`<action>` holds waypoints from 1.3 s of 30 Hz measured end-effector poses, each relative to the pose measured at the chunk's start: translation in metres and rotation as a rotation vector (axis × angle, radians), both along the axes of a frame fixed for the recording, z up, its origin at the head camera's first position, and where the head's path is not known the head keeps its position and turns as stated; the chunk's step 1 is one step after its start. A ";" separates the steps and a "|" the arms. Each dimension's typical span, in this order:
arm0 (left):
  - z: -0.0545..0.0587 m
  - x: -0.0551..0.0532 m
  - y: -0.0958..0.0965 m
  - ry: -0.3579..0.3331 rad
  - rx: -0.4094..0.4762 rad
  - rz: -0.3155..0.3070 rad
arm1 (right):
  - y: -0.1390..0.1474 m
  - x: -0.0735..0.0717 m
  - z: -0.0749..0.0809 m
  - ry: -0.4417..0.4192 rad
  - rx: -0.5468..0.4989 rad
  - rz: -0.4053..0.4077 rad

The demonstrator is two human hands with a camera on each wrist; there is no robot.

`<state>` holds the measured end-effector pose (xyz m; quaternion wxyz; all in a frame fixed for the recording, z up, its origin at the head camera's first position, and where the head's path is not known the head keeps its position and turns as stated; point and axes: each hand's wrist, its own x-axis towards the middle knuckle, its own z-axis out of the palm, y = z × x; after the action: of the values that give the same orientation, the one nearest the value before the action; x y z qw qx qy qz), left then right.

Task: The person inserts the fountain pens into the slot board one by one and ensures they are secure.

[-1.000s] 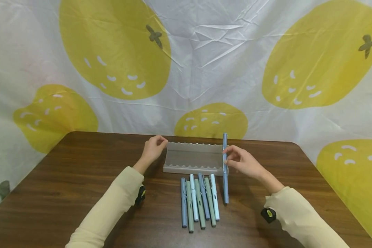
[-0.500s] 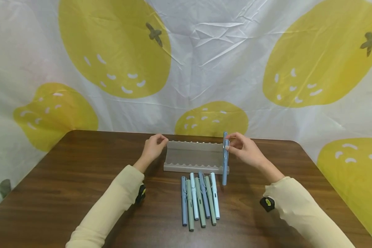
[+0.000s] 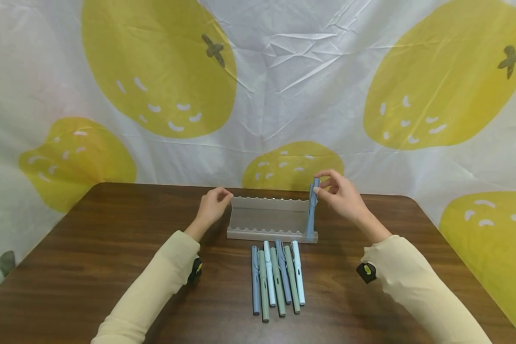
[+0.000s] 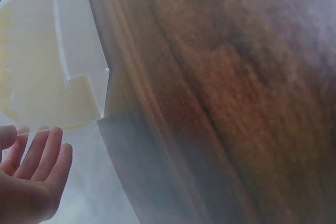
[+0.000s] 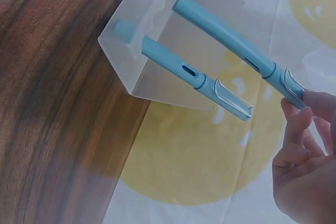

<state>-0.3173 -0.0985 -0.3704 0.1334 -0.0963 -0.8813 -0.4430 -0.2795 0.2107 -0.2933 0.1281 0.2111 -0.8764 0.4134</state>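
In the head view a translucent pen tray (image 3: 262, 236) with scalloped edges stands toward the back of the table. My left hand (image 3: 211, 208) pinches its back left corner; the left wrist view shows thumb and fingers on the edge of the tray wall (image 4: 37, 51). With thumb and fingertips, my right hand (image 3: 343, 199) holds a blue fountain pen (image 5: 226, 36) by its cap end, tilted over the tray's right end. Below it, apart, another blue fountain pen (image 5: 173, 65) rests in the tray's end notch, its tip behind the front wall.
Several capped pens (image 3: 277, 282) in dark blue, green and pale blue lie side by side on the brown table (image 3: 155, 267), just in front of the tray. Behind the table's far edge hangs a white cloth (image 3: 292, 95) with yellow fruit prints.
My right hand has moved back and up, bringing its blue pen from in front of the tray to above its right end. My left hand has stayed at the corner.
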 end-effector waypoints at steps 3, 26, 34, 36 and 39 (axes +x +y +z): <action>0.000 0.000 0.000 -0.008 -0.001 0.000 | -0.007 0.009 0.007 0.048 -0.004 -0.009; -0.001 0.003 0.000 -0.020 -0.003 -0.010 | 0.000 -0.016 -0.042 0.241 0.001 -0.017; -0.001 0.002 0.000 -0.013 -0.003 -0.004 | 0.000 -0.021 -0.043 0.199 0.021 0.013; 0.000 0.002 0.000 -0.014 -0.001 -0.005 | 0.000 -0.022 -0.043 0.178 0.026 0.018; 0.000 0.002 0.000 -0.010 -0.002 -0.006 | -0.001 -0.023 -0.043 0.157 0.029 0.019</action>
<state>-0.3153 -0.0986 -0.3701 0.1277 -0.0968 -0.8822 -0.4428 -0.3030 0.2100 -0.3361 0.1895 0.2528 -0.8676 0.3840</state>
